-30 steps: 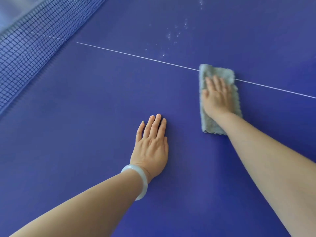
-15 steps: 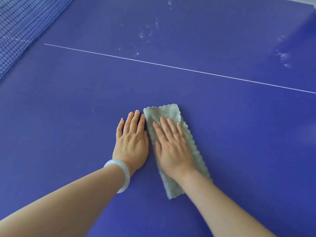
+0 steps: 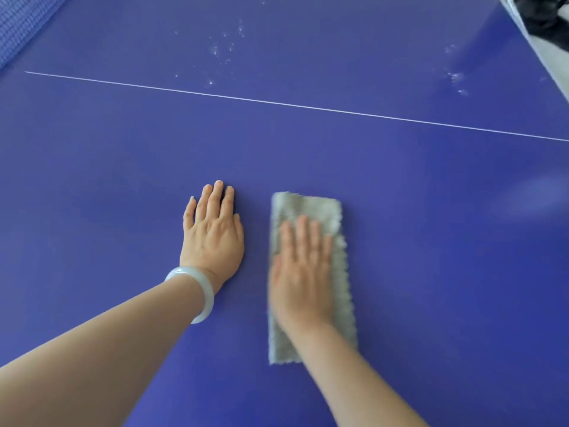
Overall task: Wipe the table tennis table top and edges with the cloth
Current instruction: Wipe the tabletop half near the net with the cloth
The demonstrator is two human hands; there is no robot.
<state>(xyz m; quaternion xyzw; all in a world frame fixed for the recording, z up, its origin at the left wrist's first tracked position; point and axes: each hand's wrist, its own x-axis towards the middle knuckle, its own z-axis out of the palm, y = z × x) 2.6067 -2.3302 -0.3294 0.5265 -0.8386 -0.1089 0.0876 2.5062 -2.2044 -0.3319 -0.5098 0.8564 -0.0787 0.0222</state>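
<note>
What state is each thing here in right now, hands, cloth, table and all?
Left hand: flat on the table, palm down, holding nothing.
Right hand: pressed flat on the cloth, motion-blurred.
Cloth: folded into a long strip, lying flat under the right hand.
Table: white specks beyond the white line.
Bracelet: on the left wrist.
Net: standing, top left.

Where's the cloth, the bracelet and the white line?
cloth point(image 3: 308, 208), head view, bare far end past the fingers
bracelet point(image 3: 207, 292), head view, band on left wrist
white line point(image 3: 277, 102), head view, middle stretch
</note>
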